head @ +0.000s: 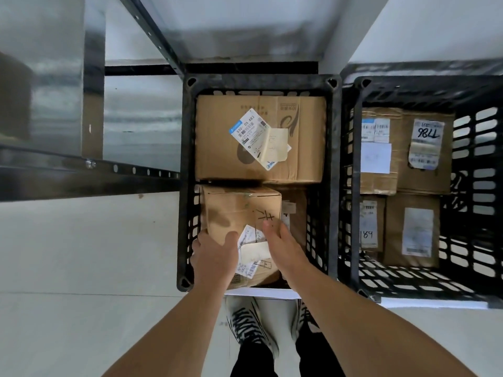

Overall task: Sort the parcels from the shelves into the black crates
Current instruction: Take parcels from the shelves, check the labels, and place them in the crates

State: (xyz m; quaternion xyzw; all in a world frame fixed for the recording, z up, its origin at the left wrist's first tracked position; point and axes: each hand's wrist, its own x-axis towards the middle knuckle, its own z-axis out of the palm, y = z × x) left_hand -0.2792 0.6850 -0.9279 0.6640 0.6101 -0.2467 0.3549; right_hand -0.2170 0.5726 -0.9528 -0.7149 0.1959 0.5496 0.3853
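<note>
A black crate [185,186] stands on the floor below me. A large cardboard parcel [217,142] with a white shipping label fills its far half. A smaller cardboard parcel [234,210] with handwriting and a label sits in the near half. My left hand [215,257] rests on the small parcel's near left side, fingers wrapped over its edge. My right hand [285,248] presses on its near right side. Both hands grip this parcel inside the crate. A second black crate [351,186] to the right holds several labelled parcels [424,153].
A black metal shelf rack [92,170] stands at the left, with a perforated beam running toward the crate. A slanted rack post [152,31] rises behind the crate. My shoes [250,325] stand just in front of the crate on a pale floor.
</note>
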